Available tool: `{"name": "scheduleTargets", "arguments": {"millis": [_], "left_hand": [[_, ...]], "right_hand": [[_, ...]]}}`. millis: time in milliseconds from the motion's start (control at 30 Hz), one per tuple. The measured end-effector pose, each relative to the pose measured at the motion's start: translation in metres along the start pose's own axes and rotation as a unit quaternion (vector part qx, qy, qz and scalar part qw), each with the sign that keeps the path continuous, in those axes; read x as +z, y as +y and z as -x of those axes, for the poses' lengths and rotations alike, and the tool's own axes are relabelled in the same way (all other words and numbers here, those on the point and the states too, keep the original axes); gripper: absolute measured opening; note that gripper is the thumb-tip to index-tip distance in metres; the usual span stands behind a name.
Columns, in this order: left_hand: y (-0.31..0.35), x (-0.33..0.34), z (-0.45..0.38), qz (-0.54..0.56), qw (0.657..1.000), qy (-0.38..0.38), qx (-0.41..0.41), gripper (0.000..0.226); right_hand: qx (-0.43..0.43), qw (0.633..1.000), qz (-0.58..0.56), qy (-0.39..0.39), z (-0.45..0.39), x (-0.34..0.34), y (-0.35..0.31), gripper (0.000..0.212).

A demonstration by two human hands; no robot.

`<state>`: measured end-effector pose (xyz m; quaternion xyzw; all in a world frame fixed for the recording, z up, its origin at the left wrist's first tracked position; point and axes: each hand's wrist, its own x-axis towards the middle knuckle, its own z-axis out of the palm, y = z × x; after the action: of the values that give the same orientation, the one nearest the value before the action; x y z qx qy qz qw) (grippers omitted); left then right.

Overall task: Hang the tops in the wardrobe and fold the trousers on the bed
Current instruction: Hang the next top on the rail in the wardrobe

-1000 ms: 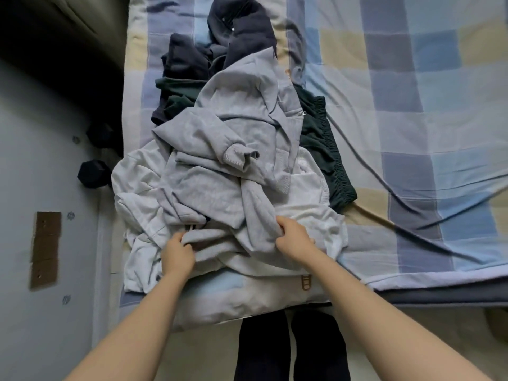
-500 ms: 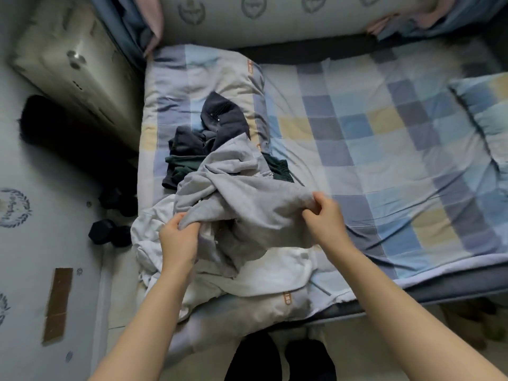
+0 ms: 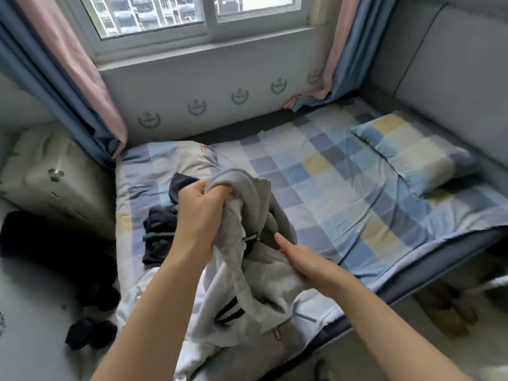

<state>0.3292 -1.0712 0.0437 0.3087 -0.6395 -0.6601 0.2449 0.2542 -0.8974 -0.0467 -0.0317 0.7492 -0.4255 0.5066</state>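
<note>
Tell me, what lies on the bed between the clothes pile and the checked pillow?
Only bare checked bedsheet separates the clothes pile from the checked pillow, in the head view.

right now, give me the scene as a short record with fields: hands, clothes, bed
left hand: grips the grey top, lifted off the pile
right hand: fingers straight, flat against the grey top
white top: under the grey top, at the bed's near edge
dark clothes: heaped behind the left hand
bed: checked cover
pillow: far right
</note>
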Motion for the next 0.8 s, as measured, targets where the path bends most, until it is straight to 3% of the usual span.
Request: {"name": "scheduleTargets", "arguments": {"millis": [67, 133, 200, 267, 433, 567, 633, 733, 800], "left_hand": [[0.007, 0.017, 0.006, -0.009, 1.0, -0.025, 0.009, 0.015], [0.01, 0.032, 0.014, -0.015, 0.999, -0.044, 0.018, 0.018], [0.014, 0.047, 0.022, -0.013, 0.998, -0.061, 0.026, 0.022], [0.018, 0.055, 0.025, -0.009, 0.997, -0.072, 0.025, 0.029], [0.057, 0.072, 0.023, -0.041, 0.991, -0.106, 0.07, 0.008], [0.095, 0.087, 0.023, -0.005, 0.988, -0.118, 0.099, 0.016], [0.113, 0.1, 0.026, 0.038, 0.984, -0.129, 0.117, 0.025], [0.14, 0.123, 0.032, 0.065, 0.973, -0.156, 0.155, 0.062], [0.155, 0.139, 0.038, 0.084, 0.966, -0.181, 0.163, 0.067]], "right_hand": [[-0.028, 0.988, -0.134, -0.071, 0.023, -0.013, -0.002, 0.069], [-0.092, 0.989, -0.07, -0.088, 0.044, -0.026, -0.001, 0.061], [-0.157, 0.986, 0.045, -0.041, 0.067, -0.034, 0.002, 0.04], [-0.199, 0.978, 0.067, 0.005, 0.079, -0.041, 0.005, 0.028], [-0.287, 0.946, -0.014, 0.149, 0.107, -0.074, 0.0, 0.018], [-0.347, 0.905, -0.141, 0.203, 0.14, -0.103, -0.028, 0.013], [-0.384, 0.882, -0.16, 0.223, 0.162, -0.116, -0.046, 0.012], [-0.448, 0.848, -0.162, 0.232, 0.197, -0.131, -0.07, 0.01], [-0.488, 0.834, -0.118, 0.228, 0.223, -0.14, -0.079, 0.01]]}}
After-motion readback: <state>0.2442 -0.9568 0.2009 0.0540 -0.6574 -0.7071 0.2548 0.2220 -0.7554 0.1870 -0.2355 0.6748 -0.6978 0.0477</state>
